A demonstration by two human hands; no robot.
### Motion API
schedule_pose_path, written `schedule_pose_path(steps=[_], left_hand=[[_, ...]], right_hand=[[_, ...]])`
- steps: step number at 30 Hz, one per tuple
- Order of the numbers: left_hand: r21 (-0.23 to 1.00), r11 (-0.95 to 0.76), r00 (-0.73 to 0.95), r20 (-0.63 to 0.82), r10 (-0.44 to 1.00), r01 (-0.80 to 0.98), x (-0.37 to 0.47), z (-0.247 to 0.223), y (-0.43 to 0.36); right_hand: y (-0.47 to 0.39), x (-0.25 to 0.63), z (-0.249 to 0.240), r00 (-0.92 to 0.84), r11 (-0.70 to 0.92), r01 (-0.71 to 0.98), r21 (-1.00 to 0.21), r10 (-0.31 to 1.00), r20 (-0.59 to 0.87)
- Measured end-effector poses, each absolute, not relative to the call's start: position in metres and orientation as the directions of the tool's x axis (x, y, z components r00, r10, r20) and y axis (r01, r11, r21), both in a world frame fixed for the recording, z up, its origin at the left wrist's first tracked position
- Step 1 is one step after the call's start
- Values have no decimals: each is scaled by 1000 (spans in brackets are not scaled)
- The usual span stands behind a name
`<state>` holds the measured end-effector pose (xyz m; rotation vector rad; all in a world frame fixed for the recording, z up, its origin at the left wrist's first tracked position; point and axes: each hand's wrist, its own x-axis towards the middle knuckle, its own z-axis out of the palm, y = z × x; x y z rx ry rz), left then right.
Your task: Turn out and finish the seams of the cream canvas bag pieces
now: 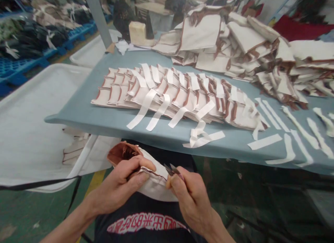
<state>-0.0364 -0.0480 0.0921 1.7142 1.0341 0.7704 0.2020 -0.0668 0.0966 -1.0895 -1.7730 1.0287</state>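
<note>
Over my lap, a white fabric piece with a brown lining (pixel 159 192) is stretched between my two hands. My left hand (pixel 130 177) pinches it near a dark-edged seam, thumb and fingers pressed together. At its left end the brown inside (pixel 122 152) gapes. Closed around a small pair of thread snips (pixel 172 170) is my right hand (pixel 190 194), beside the seam's right end. The snips' dark blades point up and to the left. Whether my right fingers also grip the cloth, I cannot tell.
On the blue-grey table (pixel 80 114) lies an overlapping row of white-and-brown pieces (pixel 167 93) with white strips (pixel 142 109) over it. A large heap of similar pieces (pixel 200 32) is behind. White trays (pixel 39 117) stand left, near blue pallets (pixel 60 42).
</note>
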Motion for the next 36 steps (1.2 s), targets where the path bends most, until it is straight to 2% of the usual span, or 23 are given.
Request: schedule_pose_path(steps=[5,9,15,21,27,36], left_hand=[[910,-156,358,9,934,384,-43,83,-52],[916,-139,341,2,940,377,-42,80,-52],[930,-142,360,12,933,338,-38,88,-48],[923,-142,367,1,930,359,-35,93,-44],[932,-185,409,44,911,313,-33,94,-42],[935,-138,393,-1,920,327,-31,93,-42]], right_hand=[[-62,195,94,-352,356,334,-872,906,235],[-58,201,97,-409,405,423,-811,884,228],[-55,201,99,-470,456,470,-756,854,224],[-54,202,103,-466,481,479,-734,848,252],[-53,202,104,-459,453,507,-733,862,215],[-52,203,104,-457,442,518,-733,867,200]])
